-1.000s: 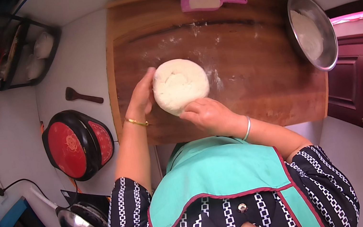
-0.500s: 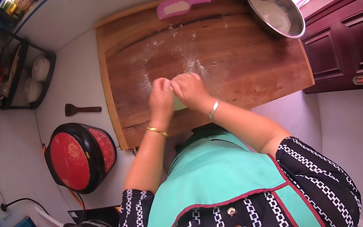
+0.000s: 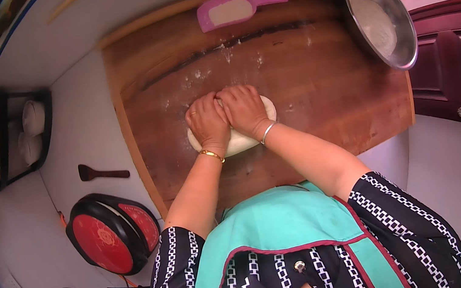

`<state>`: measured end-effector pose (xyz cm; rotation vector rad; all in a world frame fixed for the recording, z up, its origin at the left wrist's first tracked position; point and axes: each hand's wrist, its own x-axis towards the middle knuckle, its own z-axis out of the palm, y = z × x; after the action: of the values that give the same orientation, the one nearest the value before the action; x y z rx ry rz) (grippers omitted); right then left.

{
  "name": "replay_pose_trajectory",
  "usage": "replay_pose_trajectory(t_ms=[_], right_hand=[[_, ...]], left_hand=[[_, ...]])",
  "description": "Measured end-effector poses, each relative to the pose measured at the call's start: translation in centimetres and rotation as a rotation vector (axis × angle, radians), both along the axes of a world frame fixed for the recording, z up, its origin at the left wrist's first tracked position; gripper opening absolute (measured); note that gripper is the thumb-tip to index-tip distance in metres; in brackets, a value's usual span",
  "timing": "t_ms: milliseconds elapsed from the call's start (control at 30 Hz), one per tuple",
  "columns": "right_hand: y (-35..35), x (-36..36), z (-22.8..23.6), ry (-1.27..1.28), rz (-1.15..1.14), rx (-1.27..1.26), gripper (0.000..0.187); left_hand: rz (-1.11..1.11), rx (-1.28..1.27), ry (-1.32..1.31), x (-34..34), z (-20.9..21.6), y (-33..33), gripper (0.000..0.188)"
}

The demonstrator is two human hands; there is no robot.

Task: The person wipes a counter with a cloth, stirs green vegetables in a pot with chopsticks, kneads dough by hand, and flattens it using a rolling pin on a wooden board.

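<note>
A pale, rounded lump of dough (image 3: pixel 239 142) lies on the brown wooden board. Both of my hands press onto its top side by side, thumbs close together. My left hand (image 3: pixel 206 120), with a ring on one finger and a gold bracelet at the wrist, has its fingers together and bent over the dough's far part. My right hand (image 3: pixel 245 110), wearing a silver bangle, is curled over the dough in the same way. Dough shows at the near side and to the right of the hands; my palms hide its middle.
Flour dusts the wooden board (image 3: pixel 322 103). A pink scoop (image 3: pixel 230 11) holding flour lies at the back. A steel bowl (image 3: pixel 380 22) of flour stands at the far right. Left of the board are a dark spatula (image 3: pixel 103 171) and a red-and-black electric griddle (image 3: pixel 98 235).
My hands have gone from raised and bunched together near the board's front edge to pressed down on the dough farther in. The dough now lies wide in view; the camera view has shifted.
</note>
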<state>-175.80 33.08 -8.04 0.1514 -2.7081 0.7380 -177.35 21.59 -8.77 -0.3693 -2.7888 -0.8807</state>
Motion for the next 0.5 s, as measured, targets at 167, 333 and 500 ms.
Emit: replay_pose_trajectory(t_ms=[167,333,500], right_hand=[[0.9,-6.2,-0.8,-0.066,-0.073,0.072,0.014],[1.6,-8.5,2.3,-0.403,0.036,-0.21,0.017],[1.4,2.8,5.9,-0.318,-0.124,-0.174,0.017]], left_hand=[[0.091,0.044,0.02,-5.7,-0.7,1.4,0.019],[-0.062,-0.007,-0.333,-9.0,3.1,0.2,0.022],[-0.197,-0.073,-0.128,1.5,6.0,1.1,0.024]])
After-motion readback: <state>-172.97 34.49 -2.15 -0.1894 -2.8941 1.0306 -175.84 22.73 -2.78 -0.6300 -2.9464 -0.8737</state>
